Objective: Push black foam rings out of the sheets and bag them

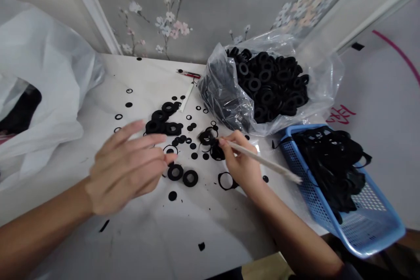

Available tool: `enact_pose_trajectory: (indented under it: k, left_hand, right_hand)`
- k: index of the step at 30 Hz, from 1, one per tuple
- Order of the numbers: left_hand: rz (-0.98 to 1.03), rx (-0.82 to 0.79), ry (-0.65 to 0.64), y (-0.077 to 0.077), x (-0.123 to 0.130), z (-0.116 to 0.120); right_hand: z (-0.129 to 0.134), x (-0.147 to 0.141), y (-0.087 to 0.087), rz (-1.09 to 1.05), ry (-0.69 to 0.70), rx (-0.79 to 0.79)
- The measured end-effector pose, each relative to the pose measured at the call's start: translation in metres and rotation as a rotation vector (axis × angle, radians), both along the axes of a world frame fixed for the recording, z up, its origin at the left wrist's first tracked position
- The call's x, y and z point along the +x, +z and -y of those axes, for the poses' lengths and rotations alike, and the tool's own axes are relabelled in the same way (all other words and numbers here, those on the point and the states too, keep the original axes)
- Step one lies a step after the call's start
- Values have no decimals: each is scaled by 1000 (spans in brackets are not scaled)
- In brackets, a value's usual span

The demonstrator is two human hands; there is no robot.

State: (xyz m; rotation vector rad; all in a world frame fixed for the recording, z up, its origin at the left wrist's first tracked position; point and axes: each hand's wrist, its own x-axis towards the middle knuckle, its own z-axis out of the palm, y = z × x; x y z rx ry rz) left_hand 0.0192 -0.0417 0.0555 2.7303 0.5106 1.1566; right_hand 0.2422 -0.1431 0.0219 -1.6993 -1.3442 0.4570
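Left hand (123, 170), fingers parted, holding nothing visible, hovers over the desk (147, 236); right hand (239, 162) clamped on a white stick (262, 161), working at black rubber washer scraps (206, 138).

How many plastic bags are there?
2: a white plastic bag on the left, and a clear plastic bag holding black rings at the back. Another could be hidden.

Left hand (126, 168) raised and open, fingers (144, 141) loosely curled; right hand (241, 164) pinching, wrist (259, 188) slightly bent.
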Motion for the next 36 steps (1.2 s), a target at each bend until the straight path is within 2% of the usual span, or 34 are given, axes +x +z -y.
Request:
enact_pose_trajectory:
  k: [3, 7, 12, 18, 22, 24, 26, 28, 30, 32, 34, 36]
  left_hand:
    - [47, 123, -2, 6, 6, -8]
    - [-188, -100, 3, -9, 14, -15]
    - [-391, -343, -4, -30, 16, -13]
    - [-326, -575, -49, -31, 21, -6]
    - [-269, -751, -118, -28, 21, -1]
    - [-227, -745, -73, -27, 21, 2]
    - [-181, -624, -36, -27, 21, 4]
    - [-140, -467, -66, -26, 23, 6]
    - [-93, -409, -102, -26, 24, 7]
    - [-71, -505, -90, -26, 23, 9]
    - [-62, -711, -100, -26, 22, 11]
    - [-60, -947, -179, -25, 21, 12]
  right_hand:
    - [-6, 6, -2, -211, -20, 26]
    - [-10, 0, -5, -532, 96, -56]
    - [-8, -5, -3, -647, 138, -80]
    - [-6, -6, 1, -1119, 292, -91]
    - [-7, -5, 2, -1252, 295, -94]
    - [-6, -4, 4, -1254, 281, -97]
    - [-6, -5, 5, -1246, 275, -120]
    - [-6, -5, 6, -1244, 266, -158]
    - [-5, -6, 6, -1248, 254, -200]
    - [-5, -6, 7, -1268, 242, -225]
    - [-5, -6, 7, -1310, 232, -233]
    - [-5, -7, 7, -1347, 231, -227]
